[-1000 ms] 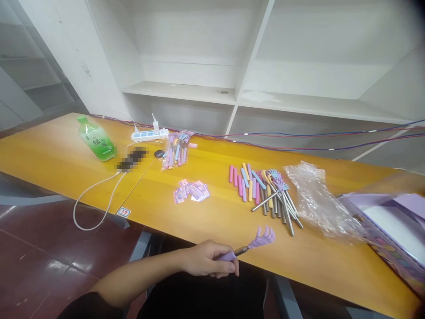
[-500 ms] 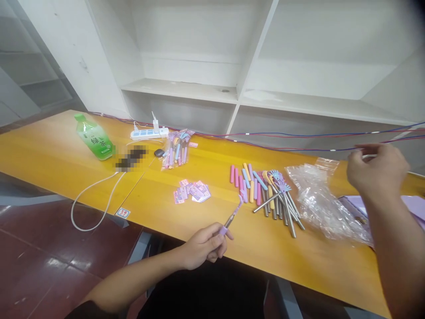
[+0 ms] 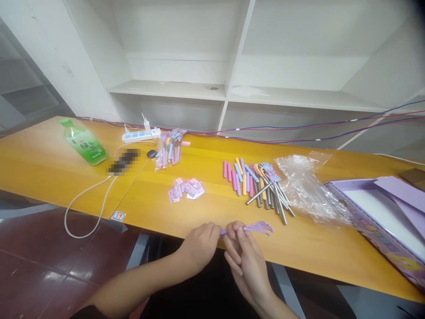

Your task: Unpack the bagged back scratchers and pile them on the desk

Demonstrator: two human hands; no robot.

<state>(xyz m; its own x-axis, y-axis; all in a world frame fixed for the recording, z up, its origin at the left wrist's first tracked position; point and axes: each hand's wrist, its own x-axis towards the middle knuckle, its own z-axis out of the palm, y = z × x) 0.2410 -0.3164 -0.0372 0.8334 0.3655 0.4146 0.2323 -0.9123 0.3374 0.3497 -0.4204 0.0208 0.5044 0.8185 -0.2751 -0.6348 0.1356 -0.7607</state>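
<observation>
Near the table's front edge I hold a purple telescopic back scratcher [image 3: 259, 227] level, its clawed head pointing right. My left hand [image 3: 202, 246] is wrapped round the handle end. Just behind the claw, my right hand [image 3: 247, 254] pinches the shaft between thumb and fingers, hiding most of the rod. Beyond my hands lie several coloured handle sleeves [image 3: 238, 176] in pink, blue, yellow and purple. Beside them is a pile of metal back scratcher rods [image 3: 278, 199] with coloured claw heads.
Clear plastic bags [image 3: 305, 188] lie right of the pile, beside an open purple box [image 3: 365, 221]. Small printed cards [image 3: 186, 189], a bagged set of scratchers [image 3: 170, 148], a power strip [image 3: 141, 134] and a green tea bottle [image 3: 84, 141] are to the left. Shelves [image 3: 172, 88] stand behind.
My right hand has come from the far right to the back scratcher and grips its shaft. The scratcher has turned from pointing up and away to lying level. The view has shifted right.
</observation>
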